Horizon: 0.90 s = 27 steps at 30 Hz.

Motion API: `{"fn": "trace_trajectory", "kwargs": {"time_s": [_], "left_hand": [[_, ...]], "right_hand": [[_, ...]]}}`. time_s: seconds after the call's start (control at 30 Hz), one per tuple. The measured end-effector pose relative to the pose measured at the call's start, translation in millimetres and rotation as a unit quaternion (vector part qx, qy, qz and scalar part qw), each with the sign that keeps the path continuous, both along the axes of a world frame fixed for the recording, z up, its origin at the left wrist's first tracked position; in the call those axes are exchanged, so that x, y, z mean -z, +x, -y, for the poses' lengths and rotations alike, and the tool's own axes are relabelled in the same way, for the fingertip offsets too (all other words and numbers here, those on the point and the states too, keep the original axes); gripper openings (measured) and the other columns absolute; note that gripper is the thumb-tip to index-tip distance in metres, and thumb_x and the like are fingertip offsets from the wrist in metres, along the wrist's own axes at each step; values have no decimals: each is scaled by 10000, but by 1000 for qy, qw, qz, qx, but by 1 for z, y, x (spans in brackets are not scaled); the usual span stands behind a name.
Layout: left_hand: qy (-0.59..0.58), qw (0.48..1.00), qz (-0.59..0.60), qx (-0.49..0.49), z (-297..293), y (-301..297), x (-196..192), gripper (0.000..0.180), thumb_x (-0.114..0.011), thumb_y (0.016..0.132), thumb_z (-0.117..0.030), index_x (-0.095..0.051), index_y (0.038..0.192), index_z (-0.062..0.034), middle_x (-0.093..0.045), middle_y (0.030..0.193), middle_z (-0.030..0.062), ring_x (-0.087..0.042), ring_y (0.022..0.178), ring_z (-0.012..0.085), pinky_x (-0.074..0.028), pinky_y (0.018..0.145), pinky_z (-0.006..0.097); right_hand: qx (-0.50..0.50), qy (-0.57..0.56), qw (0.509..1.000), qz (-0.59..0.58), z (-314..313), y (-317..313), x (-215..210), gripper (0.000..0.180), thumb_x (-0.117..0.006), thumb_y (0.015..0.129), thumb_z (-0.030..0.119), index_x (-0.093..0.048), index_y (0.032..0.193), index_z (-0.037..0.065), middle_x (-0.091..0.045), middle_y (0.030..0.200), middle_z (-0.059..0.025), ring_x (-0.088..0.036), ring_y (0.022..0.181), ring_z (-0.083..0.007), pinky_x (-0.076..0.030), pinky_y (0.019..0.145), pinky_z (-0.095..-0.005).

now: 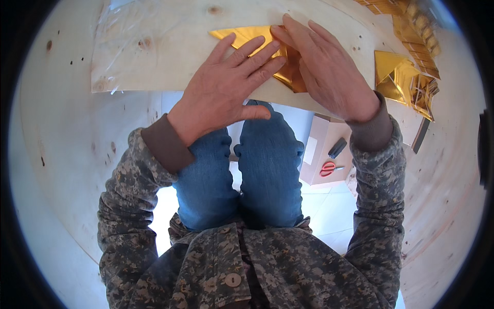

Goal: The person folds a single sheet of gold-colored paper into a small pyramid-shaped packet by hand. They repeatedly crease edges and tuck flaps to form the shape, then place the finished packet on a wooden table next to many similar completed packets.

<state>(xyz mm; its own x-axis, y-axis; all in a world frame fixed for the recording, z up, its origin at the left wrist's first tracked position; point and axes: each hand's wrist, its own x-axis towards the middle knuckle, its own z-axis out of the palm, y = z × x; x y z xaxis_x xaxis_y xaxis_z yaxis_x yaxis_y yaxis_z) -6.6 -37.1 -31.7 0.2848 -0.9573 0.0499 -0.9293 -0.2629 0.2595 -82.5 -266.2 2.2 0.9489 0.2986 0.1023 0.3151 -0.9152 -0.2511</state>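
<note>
A sheet of shiny gold foil paper (pixel 292 69), folded to a pointed shape, lies on the pale wooden board in front of me. My left hand (pixel 226 85) is spread out, its fingertips over the left part of the foil. Across the foil's right part rests my right hand (pixel 329 69), fingers stretched out and pointing away from me. Its palm side and part of the foil beneath are hidden. Neither hand grips anything that I can see.
Folded gold foil pieces (pixel 404 80) lie at the board's right edge, with more gold foil strips (pixel 419 31) behind them. Clear plastic film (pixel 118 46) covers the board's left part. Below, a cardboard box (pixel 321 136) bears red-handled scissors (pixel 328 169) and a black stapler-like object (pixel 337 148).
</note>
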Motion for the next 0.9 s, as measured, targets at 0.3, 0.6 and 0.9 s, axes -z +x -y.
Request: {"fn": "trace_trajectory", "kwargs": {"time_s": [0.3,0.6,0.9], "left_hand": [[17,996,84,14,1,-4,1,937,-638,791,-743,-379,1575,-300,-352,1643,36,-311,1519,248,-138,1268,555],[24,991,123,43,1,-12,5,882,-729,825,-639,-394,1563,-291,-389,1615,62,-340,1496,277,-169,1258,559],[23,994,100,40,0,-19,0,831,-770,843,-537,-400,1554,-314,-376,1623,50,-355,1488,260,-181,1240,593]], "right_hand": [[-6,-9,1000,13,0,-2,2,669,-707,929,158,-364,1481,-1,-609,1372,-193,-592,1273,-342,-350,1208,-420],[-24,8,999,26,4,-3,11,750,-783,874,192,-353,1465,25,-588,1402,-191,-585,1283,-340,-351,1212,-423],[4,-1,1000,16,-3,-2,11,723,-819,833,194,-422,1423,64,-609,1315,-167,-610,1233,-335,-353,1211,-425]]}}
